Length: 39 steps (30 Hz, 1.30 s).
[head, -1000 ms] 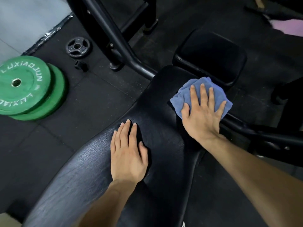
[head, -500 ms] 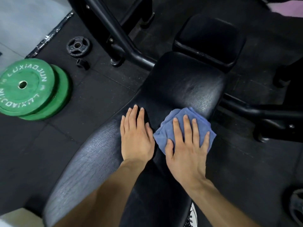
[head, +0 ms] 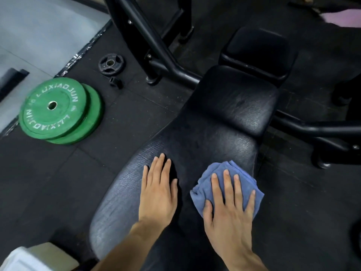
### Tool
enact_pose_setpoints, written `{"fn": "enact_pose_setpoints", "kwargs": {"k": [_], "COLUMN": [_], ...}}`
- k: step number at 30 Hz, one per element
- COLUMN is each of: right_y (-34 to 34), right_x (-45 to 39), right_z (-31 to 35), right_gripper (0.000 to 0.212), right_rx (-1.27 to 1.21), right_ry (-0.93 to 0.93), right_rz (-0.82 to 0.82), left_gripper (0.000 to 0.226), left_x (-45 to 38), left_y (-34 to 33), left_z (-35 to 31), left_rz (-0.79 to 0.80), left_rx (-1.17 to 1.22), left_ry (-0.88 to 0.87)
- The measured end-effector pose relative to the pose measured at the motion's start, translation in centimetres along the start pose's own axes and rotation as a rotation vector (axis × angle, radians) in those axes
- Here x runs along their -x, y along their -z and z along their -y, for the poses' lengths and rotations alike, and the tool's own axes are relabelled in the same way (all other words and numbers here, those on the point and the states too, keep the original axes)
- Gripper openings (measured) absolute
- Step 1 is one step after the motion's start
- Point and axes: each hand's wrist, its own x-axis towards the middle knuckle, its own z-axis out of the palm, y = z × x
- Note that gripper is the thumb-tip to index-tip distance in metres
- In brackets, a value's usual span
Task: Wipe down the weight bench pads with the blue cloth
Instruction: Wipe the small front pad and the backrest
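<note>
two hands lie flat on the long back pad (head: pixel 175 192): the left hand (head: pixel 158 194) rests bare with fingers straight, the right hand (head: pixel 228 208) presses spread fingers on the bunched blue cloth (head: pixel 203 186) near the pad's right edge. soft, light and floppy, the cloth likely slides best under a flat palm at its middle. the seat pad (head: pixel 238 102) lies beyond.

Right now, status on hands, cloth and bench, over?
Left hand flat on the long pad, no grip. Right hand flat, pressing the cloth on the pad's right side. Nothing in the way.
</note>
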Motion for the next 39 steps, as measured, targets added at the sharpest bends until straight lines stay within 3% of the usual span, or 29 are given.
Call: {"fn": "enact_pose_setpoints", "kwargs": {"k": [7,17,21,32,36,39], "right_y": [-0.5,0.2,0.4,0.2,-0.4,-0.9], "right_x": [-3.5,-18.3,-20.3,-9.3,-2.4,3.1], "right_z": [0.6,6.0,7.4,6.5,4.3,2.9], "right_gripper": [0.07,0.07,0.07,0.066,0.067,0.072], "right_rx": [0.05,0.031,0.024,0.02,0.012,0.037], "right_ry": [0.074,0.157,0.155,0.31,0.299,0.266], "right_rz": [0.001,0.02,0.033,0.066,0.015,0.01], "left_gripper": [0.058,0.058,0.057,0.06,0.078,0.072], "left_x": [0.2,0.2,0.3,0.5,0.7,0.6], "left_y": [-1.5,-2.2,-2.0,-1.0,-1.1,-0.7], "left_z": [0.7,1.1,1.1,1.0,1.8,1.6], "left_rz": [-0.049,-0.09,-0.097,-0.133,-0.056,-0.027], "left_rx": [-0.08,-0.019,-0.006,0.255,0.368,0.392], "left_ry": [-0.038,-0.052,-0.057,0.034,0.082,0.105]}}
